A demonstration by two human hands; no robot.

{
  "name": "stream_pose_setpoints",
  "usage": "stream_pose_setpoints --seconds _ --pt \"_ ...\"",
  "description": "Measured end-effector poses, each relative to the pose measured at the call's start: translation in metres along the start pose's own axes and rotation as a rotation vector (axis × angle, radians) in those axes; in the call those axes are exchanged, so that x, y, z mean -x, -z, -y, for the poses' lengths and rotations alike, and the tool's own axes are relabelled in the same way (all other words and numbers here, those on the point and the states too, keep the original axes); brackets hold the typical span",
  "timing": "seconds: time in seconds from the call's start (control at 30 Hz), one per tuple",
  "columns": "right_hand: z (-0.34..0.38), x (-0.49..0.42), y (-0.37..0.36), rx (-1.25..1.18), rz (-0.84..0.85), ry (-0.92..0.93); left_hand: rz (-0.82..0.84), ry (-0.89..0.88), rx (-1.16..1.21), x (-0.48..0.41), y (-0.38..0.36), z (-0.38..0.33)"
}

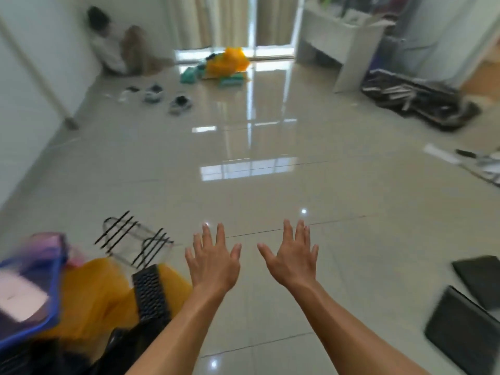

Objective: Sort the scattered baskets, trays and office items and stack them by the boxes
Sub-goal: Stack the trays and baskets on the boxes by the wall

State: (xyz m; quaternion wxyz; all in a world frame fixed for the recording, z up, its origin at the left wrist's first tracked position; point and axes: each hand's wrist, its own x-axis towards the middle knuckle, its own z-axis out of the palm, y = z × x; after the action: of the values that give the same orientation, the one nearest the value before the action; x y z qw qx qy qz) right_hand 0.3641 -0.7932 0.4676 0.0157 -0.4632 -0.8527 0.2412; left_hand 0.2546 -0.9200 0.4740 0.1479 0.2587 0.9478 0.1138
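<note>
My left hand (pixel 212 259) and my right hand (pixel 290 257) are stretched out side by side over the tiled floor, fingers spread and straight, holding nothing. To the left of my left hand lie a clear wire-and-mesh basket (pixel 136 243), a black perforated tray (pixel 151 292) standing on edge, an orange bag (pixel 97 290) and a blue-rimmed basket (pixel 29 288) with pink and white items inside. Two flat dark trays (pixel 465 331) lie on the floor at the lower right. The view is motion-blurred.
A person sits against the far left wall (pixel 113 44). Shoes (pixel 165 97) and an orange-and-teal pile (pixel 224 64) lie far ahead. A white desk (pixel 338 41) and a dark heap (pixel 414 100) stand at the right; papers (pixel 468 161) lie at the right edge.
</note>
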Motion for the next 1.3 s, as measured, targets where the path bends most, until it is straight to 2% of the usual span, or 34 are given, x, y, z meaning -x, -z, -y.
stream_pose_setpoints --seconds 0.3,0.5,0.87,1.13,1.3 --pt "-0.234 -0.016 0.148 -0.089 -0.248 -0.335 0.098 -0.390 -0.050 0.032 -0.075 -0.275" --pt "-0.353 0.010 0.197 -0.159 -0.386 -0.595 0.139 -0.679 -0.124 0.066 -0.110 -0.410" --pt "-0.491 0.031 0.217 -0.260 -0.471 -0.981 0.270 -1.007 -0.224 0.099 -0.186 -0.565" --pt "-0.557 0.000 0.232 -0.327 -0.507 -1.235 0.353 -1.158 -0.312 0.063 -0.229 -0.656" --pt "-0.590 -0.005 0.235 -0.381 -0.535 -1.333 0.389 -1.215 -0.396 0.052 -0.260 -0.710"
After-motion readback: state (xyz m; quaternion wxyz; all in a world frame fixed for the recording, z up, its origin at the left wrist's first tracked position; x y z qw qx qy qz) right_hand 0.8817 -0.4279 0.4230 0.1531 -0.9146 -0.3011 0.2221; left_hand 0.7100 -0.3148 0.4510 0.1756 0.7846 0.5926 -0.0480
